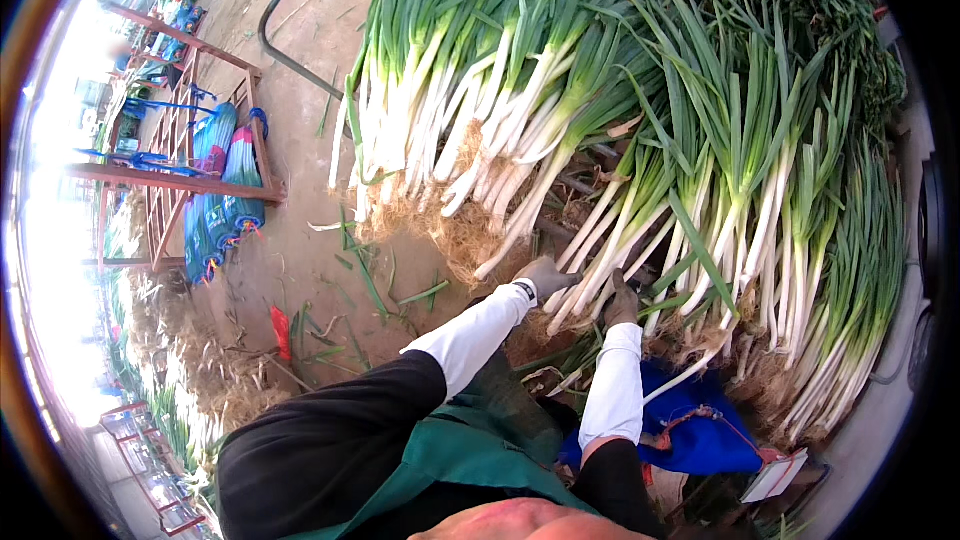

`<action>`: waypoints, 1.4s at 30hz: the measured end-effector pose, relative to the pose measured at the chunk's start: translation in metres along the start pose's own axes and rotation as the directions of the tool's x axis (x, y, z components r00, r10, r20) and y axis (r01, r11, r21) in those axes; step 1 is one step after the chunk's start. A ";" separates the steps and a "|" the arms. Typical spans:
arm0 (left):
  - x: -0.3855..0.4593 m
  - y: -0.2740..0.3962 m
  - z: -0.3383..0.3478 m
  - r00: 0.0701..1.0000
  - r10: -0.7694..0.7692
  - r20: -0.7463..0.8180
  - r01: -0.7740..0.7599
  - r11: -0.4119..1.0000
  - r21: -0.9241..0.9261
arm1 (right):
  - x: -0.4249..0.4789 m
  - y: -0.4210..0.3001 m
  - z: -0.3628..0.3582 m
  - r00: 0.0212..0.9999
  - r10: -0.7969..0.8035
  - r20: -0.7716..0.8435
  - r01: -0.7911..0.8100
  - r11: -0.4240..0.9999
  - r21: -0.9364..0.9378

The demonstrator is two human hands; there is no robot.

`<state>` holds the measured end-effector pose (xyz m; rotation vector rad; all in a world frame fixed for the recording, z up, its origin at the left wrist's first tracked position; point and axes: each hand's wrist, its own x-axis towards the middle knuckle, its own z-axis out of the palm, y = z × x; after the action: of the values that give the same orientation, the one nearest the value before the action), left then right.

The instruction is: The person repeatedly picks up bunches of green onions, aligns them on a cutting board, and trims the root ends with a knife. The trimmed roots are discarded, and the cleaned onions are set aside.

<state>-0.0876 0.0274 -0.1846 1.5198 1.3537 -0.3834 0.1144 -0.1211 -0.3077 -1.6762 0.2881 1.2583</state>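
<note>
My left hand, in a grey glove, grips the left side of a small bunch of long green onions near the white lower stalks. On the bunch's right side is my right hand, also gloved, with its thumb up against the stalks. Its other fingers are partly hidden. The roots of this bunch point towards me and its green leaves point away. A larger pile of green onions lies beyond my left hand, with tangled tan roots. More green onions lie to the right of my right hand.
Blue cloth with a cord lies below my right forearm. Wooden racks at left hold wrapped blue-green bundles. A bent metal bar stands beside the big pile. Leaf scraps and a red scrap litter the ground.
</note>
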 end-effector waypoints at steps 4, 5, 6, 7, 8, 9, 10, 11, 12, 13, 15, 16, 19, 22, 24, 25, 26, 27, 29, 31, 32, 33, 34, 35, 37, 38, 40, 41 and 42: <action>0.018 0.031 0.017 0.994 0.093 0.063 -0.093 0.996 -0.008 | 0.014 0.012 0.009 0.928 -0.311 0.206 0.326 0.945 -0.042; 0.017 0.037 0.018 0.988 0.086 0.129 -0.086 0.996 -0.005 | 0.007 0.015 0.019 0.926 -0.310 0.216 0.260 0.937 0.231; 0.018 0.031 0.020 0.992 0.090 0.090 -0.087 0.996 -0.038 | -0.004 0.010 0.029 0.943 -0.234 0.236 0.161 0.942 0.293; 0.021 0.028 0.021 0.994 0.101 0.044 -0.098 0.993 -0.068 | -0.010 0.007 0.031 0.935 -0.233 0.266 0.177 0.960 0.216; 0.022 0.023 0.022 0.994 0.113 -0.003 -0.113 0.989 -0.096 | -0.015 0.001 0.030 0.927 -0.232 0.295 0.198 0.970 0.140; 0.022 0.027 0.017 0.985 0.172 -0.020 -0.173 0.975 -0.142 | -0.023 -0.011 0.028 0.921 -0.236 0.308 0.228 0.972 0.063; 0.022 0.030 0.009 0.972 0.230 -0.039 -0.233 0.954 -0.186 | -0.034 -0.019 0.029 0.911 -0.276 0.306 0.263 0.961 0.085; 0.022 0.035 0.003 0.956 0.288 -0.059 -0.294 0.928 -0.228 | -0.044 -0.029 0.029 0.906 -0.305 0.293 0.313 0.949 0.019; 0.015 0.045 0.001 0.977 0.177 -0.120 -0.206 0.927 -0.312 | -0.067 -0.049 0.032 0.903 -0.325 0.281 0.355 0.933 -0.063; 0.018 0.034 -0.010 0.986 0.114 -0.125 -0.152 0.920 -0.360 | -0.093 -0.069 0.055 0.886 -0.342 0.312 0.397 0.909 -0.131; 0.027 0.025 -0.042 0.989 0.134 -0.057 -0.145 0.883 -0.447 | -0.135 -0.104 0.089 0.827 -0.455 0.330 0.525 0.836 -0.162; -0.011 0.099 -0.040 0.992 0.116 0.048 -0.083 0.892 -0.444 | -0.136 -0.125 0.044 0.837 -0.485 0.254 0.526 0.841 -0.127; -0.080 0.094 -0.041 0.995 0.087 0.057 -0.008 0.614 -0.789 | -0.215 -0.143 0.026 0.829 -0.444 0.341 0.541 0.792 -0.282; -0.151 0.021 0.000 0.958 0.181 0.223 0.158 0.317 -0.935 | -0.278 -0.082 0.002 0.872 -0.209 0.443 0.301 0.942 -0.150; -0.214 -0.016 0.028 0.869 0.113 0.482 0.452 0.214 -0.866 | -0.316 -0.026 -0.033 0.874 -0.028 0.486 0.074 0.994 -0.074; -0.239 -0.023 0.036 0.836 0.075 0.544 0.516 0.233 -0.825 | -0.322 0.003 -0.049 0.880 -0.003 0.474 0.060 0.993 -0.103; -0.255 -0.037 0.044 0.845 0.022 0.534 0.511 0.259 -0.819 | -0.340 0.016 -0.056 0.888 0.027 0.460 0.013 0.996 -0.084; -0.277 -0.033 0.045 0.846 -0.058 0.530 0.523 0.280 -0.805 | -0.378 -0.001 -0.058 0.880 0.054 0.471 -0.011 0.995 -0.095; -0.292 -0.027 0.055 0.793 0.052 0.606 0.576 0.259 -0.776 | -0.366 0.029 -0.081 0.859 -0.060 0.508 0.155 0.977 -0.146; -0.297 -0.031 0.076 0.847 0.162 0.507 0.457 0.266 -0.849 | -0.398 -0.007 -0.096 0.844 -0.058 0.533 0.155 0.978 -0.138; -0.321 -0.010 0.075 0.814 0.229 0.534 0.485 0.238 -0.842 | -0.414 -0.023 -0.111 0.837 -0.124 0.532 0.225 0.966 -0.129; -0.349 0.017 0.071 0.777 0.303 0.552 0.509 0.214 -0.834 | -0.430 -0.040 -0.128 0.824 -0.198 0.530 0.305 0.945 -0.120; -0.381 0.040 0.070 0.766 0.354 0.536 0.506 0.182 -0.843 | -0.457 -0.065 -0.143 0.790 -0.244 0.563 0.382 0.913 -0.140; -0.410 0.057 0.077 0.748 0.404 0.527 0.511 0.155 -0.845 | -0.484 -0.081 -0.164 0.757 -0.287 0.586 0.455 0.876 -0.159; -0.455 0.079 0.097 0.660 0.524 0.538 0.517 0.201 -0.832 | -0.546 -0.107 -0.202 0.785 -0.298 0.543 0.432 0.892 -0.135; -0.483 0.096 0.109 0.639 0.543 0.545 0.516 0.223 -0.827 | -0.573 -0.114 -0.226 0.781 -0.344 0.521 0.466 0.877 -0.120; -0.537 0.128 0.133 0.623 0.549 0.557 0.444 0.338 -0.830 | -0.625 -0.117 -0.278 0.824 -0.357 0.440 0.461 0.874 -0.153; -0.564 0.143 0.145 0.625 0.556 0.548 0.383 0.393 -0.836 | -0.650 -0.110 -0.303 0.821 -0.426 0.379 0.509 0.848 -0.149; -0.592 0.156 0.158 0.633 0.571 0.523 0.310 0.432 -0.847 | -0.680 -0.116 -0.324 0.827 -0.421 0.372 0.508 0.844 -0.174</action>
<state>-0.0808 -0.4023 0.2786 0.3632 0.4608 -0.0832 0.0907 -0.5577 0.3164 -1.5934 -0.4945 1.1937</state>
